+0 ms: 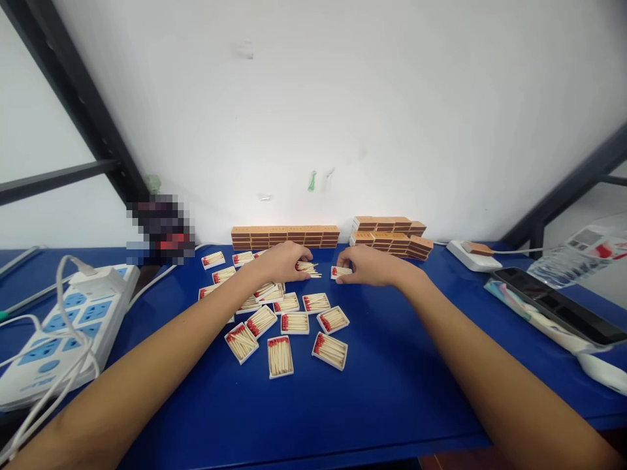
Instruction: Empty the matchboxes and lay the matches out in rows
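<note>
Near the back of the blue table, my left hand (pixel 283 262) is closed around a loose bunch of red-tipped matches (pixel 308 269), their plain ends pointing right. A short gap to the right, my right hand (pixel 366 264) pinches a small white matchbox tray (pixel 337 272) from its right side. Some red match heads show in that tray; my fingers hide part of it. In front of my left hand and beside that forearm lie several open trays full of matches, such as one tray (pixel 280 357) nearest me and another tray (pixel 330 350) to its right.
A row of stacked matchboxes (pixel 285 237) stands along the wall, with a second stack (pixel 389 236) behind my right hand. A white power strip (pixel 63 326) with cables lies at the left. To the right are a black phone (pixel 553 303), a white adapter (pixel 474 256) and clear plastic packaging (pixel 568 254).
</note>
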Demonstrator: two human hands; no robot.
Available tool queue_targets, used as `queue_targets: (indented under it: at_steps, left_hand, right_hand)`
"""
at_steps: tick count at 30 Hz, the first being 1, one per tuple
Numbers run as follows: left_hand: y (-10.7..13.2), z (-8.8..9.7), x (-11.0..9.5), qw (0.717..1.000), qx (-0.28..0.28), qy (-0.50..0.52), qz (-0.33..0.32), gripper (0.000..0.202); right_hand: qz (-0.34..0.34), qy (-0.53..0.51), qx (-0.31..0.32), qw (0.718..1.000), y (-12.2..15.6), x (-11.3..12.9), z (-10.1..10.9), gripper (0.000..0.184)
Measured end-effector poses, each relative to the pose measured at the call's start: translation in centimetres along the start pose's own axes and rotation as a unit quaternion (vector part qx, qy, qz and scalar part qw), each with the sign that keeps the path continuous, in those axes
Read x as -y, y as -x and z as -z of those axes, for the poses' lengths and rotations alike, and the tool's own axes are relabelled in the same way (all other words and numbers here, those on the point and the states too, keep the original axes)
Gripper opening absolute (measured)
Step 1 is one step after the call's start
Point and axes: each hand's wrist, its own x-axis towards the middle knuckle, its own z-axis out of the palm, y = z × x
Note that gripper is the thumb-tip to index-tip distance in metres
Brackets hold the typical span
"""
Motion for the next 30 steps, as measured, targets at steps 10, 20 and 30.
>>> queue_targets:
  at_steps: [10, 20, 30]
  left_hand:
    - [0.0, 0.2, 0.3, 1.000, -0.003, 0.000, -0.023, 0.027]
    - [-0.1, 0.4, 0.5, 1.000, 0.008, -0.004, -0.026, 0.011]
    - [0.0, 0.7, 0.6, 0.999, 0.013, 0.008, -0.032, 0.013]
  right_hand:
    - [0.082, -0.043, -0.068, 0.993, 0.0, 2.6, -0.7, 0.027]
    - [0.078, 0.014, -0.146, 0.986, -1.4, 4.3, -3.2, 0.015]
    - [0.016, 0.047, -0.140, 0.989, -1.6, 3.8, -2.9, 0.014]
